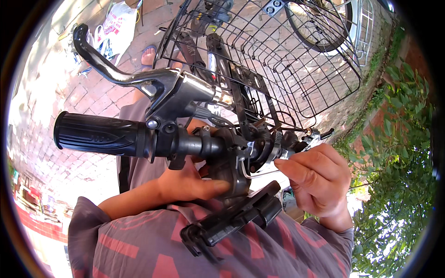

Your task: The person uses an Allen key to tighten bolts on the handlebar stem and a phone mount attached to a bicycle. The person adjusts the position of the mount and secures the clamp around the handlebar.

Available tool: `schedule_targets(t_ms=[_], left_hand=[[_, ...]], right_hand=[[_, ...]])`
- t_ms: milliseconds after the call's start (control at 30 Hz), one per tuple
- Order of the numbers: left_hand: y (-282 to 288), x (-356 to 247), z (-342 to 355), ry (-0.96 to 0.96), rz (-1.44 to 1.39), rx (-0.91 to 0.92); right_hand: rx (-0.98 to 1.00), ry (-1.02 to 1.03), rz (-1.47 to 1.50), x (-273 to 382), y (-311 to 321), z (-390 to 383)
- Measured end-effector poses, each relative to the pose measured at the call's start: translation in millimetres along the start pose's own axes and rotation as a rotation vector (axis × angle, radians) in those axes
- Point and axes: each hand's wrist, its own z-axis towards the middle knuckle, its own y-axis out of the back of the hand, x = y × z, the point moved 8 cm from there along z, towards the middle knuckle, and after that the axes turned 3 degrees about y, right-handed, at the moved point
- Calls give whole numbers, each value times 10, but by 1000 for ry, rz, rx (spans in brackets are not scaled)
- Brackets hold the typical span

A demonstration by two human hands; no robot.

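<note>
A bicycle handlebar [194, 144] runs across the middle, with a black rubber grip [99, 134] and a black-and-silver brake lever [125, 76] on its left. My left hand [185, 183] reaches under the bar. Its thumb presses on a round black mount [225, 173] at the bar, and its other fingers are partly hidden behind. From that mount a black bracket-like holder [232, 220] hangs tilted in front of my shirt. My right hand [320, 178] pinches the long end of a thin silver hex key [257, 175]. The key's short bent end meets the mount near its top.
Beyond the bar is a black wire basket [315, 85], with a bicycle wheel [320, 23] behind it. A white plastic bag [119, 25] lies on the brick paving [92, 95] at the far left, near a sandalled foot [148, 55]. Leafy plants [394, 139] line the right side.
</note>
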Motion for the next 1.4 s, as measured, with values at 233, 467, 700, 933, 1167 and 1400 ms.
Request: schedule_targets(t_ms=[233, 467, 700, 933, 1167, 1400], left_hand=[[-11, 9, -12, 41, 19, -17], [-47, -122, -2, -86, 132, 33], [23, -87, 12, -135, 34, -6], [21, -130, -35, -184, 25, 2], [26, -182, -9, -316, -17, 44], [67, -243, -33, -230, 125, 11]], right_hand=[[-23, -185, 199, -37, -209, -257], [-215, -384, 447, 65, -502, -495], [-44, -242, 339, -44, -283, -378], [-47, -171, 493, -100, -325, -337], [-104, -309, 645, -210, -431, -569], [-521, -585, 1072, -160, -747, -1057]])
